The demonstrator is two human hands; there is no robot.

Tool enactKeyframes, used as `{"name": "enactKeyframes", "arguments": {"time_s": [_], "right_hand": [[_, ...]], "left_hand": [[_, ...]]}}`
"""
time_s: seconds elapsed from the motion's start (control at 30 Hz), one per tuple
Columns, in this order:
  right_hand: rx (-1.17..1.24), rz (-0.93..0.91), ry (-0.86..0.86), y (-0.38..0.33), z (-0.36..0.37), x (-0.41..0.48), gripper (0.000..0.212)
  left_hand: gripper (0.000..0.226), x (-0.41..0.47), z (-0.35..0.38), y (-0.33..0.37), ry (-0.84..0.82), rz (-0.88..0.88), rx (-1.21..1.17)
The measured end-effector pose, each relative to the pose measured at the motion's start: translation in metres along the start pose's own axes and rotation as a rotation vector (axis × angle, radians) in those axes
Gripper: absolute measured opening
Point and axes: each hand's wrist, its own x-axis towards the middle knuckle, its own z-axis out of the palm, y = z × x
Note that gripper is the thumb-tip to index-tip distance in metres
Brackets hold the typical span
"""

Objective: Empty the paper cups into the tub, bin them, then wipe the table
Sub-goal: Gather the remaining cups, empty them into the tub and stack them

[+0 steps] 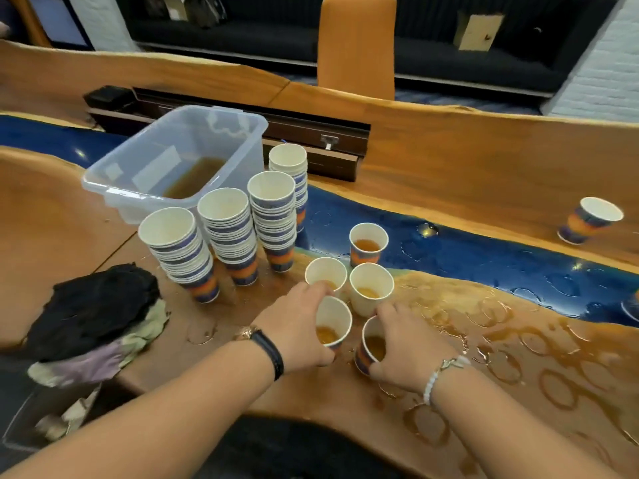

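1. Left hand [297, 326] is gripping the first cup [332, 321], fingers curling round its wall just under the rim. This cup is standing near the near edge of the tabletop [62, 216].
2. Right hand [409, 350] is gripping the second cup [370, 344] round its side, just beside the first. This cup is appearing to lean leftward.
3. Both held cups are carrying a shallow pool of brown liquid.
4. Handling, as judged:
   - Each cup is looking light, with thin paper walls likely giving under a squeeze.
   - The outsides are probably running wet and slippery, given the puddled tabletop.
   - A hold round the mid-wall, kept upright, is seeming safest.
   - Pinching the rim is risking a buckle and a spill.
5. Loose cups, six counted:
   - The held pair.
   - The third cup [326, 273], the fourth cup [371, 288] and the fifth cup [368, 242], standing just behind the pair, each showing liquid.
   - The lone cup [593, 219], sitting well apart toward the far right edge.
6. Nested stacks [230, 233] of emptied cups are numbering four, standing between the loose group and the tub.
7. One clear plastic tub [114, 188] is sitting toward the far left, holding brown liquid.
8. One heap of cloths [93, 312] is lying at the near left edge.
9. Many brown rings [560, 388] are marking the right side of the tabletop.
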Motion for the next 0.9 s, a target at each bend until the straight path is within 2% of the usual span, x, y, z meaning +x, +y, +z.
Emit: {"name": "enactKeyframes", "arguments": {"time_s": [0.17, 0.37, 0.53, 0.63, 0.77, 0.87, 0.9], "right_hand": [[0.029, -0.001, 0.070, -0.029, 0.021, 0.002, 0.068], [0.087, 0.067, 0.154, -0.043, 0.025, 0.012, 0.066], [0.132, 0.076, 0.176, -0.040, 0.028, 0.016, 0.080], [0.110, 0.049, 0.195, -0.032, 0.025, 0.008, 0.089], [0.115, 0.059, 0.347, 0.001, -0.001, -0.010, 0.086], [0.156, 0.126, 0.489, 0.046, -0.028, -0.018, 0.082], [0.182, 0.122, 0.490, 0.054, -0.034, -0.019, 0.081]], "left_hand": [[0.087, 0.005, 0.018, -0.030, 0.001, -0.096, 0.013], [0.083, 0.016, 0.031, -0.046, 0.081, -0.187, -0.046], [0.092, 0.022, 0.035, -0.043, 0.092, -0.197, -0.110], [0.104, 0.017, 0.032, -0.033, 0.174, -0.220, -0.029], [0.095, 0.018, 0.008, 0.001, 0.372, -0.114, 0.002], [0.086, 0.032, -0.020, 0.041, 0.313, -0.031, 0.122], [0.084, 0.035, -0.029, 0.049, 0.278, -0.035, 0.145]]}}
